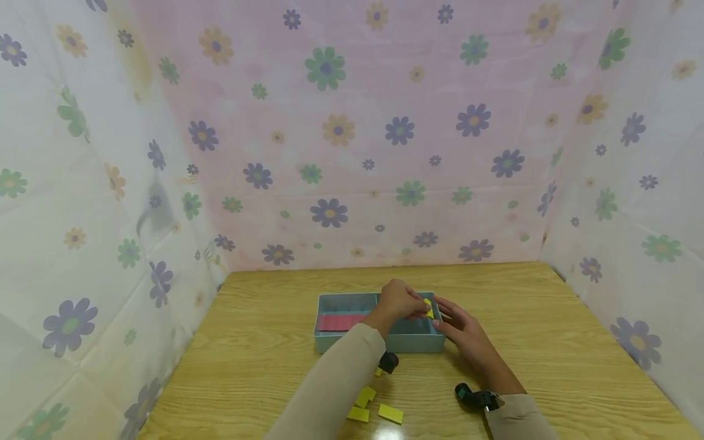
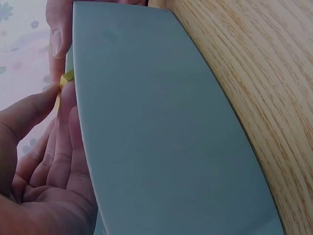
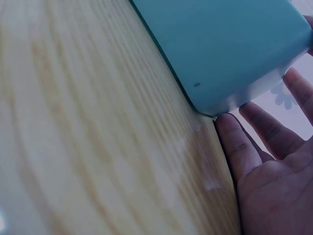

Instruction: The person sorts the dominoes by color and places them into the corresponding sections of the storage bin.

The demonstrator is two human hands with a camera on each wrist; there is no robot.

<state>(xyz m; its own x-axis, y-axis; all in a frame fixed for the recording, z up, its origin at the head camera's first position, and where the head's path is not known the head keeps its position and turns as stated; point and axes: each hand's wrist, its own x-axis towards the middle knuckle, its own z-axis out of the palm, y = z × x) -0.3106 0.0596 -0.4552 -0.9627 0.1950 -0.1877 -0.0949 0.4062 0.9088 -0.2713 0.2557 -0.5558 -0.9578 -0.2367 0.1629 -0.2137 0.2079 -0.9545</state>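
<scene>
A pale blue-green box (image 1: 379, 343) with a divider stands on the wooden table. Pink rectangular pieces (image 1: 337, 322) lie in a row in its left compartment. My left hand (image 1: 400, 300) reaches over the box and pinches a yellow piece (image 2: 67, 77) between thumb and fingers at the right compartment. How many yellow pieces are there cannot be told, as the fingers cover part of the area. At the box's right end, my right hand (image 1: 464, 330) rests its extended fingers (image 3: 266, 128) against the outer wall, the thumb near the rim.
Several yellow rectangular pieces (image 1: 390, 414) lie on the table (image 1: 264, 360) in front of the box, partly behind the left sleeve (image 1: 335, 379). Flower-patterned cloth (image 1: 352, 153) stands behind and on both sides. A black wrist camera (image 1: 470, 397) sits on the right wrist.
</scene>
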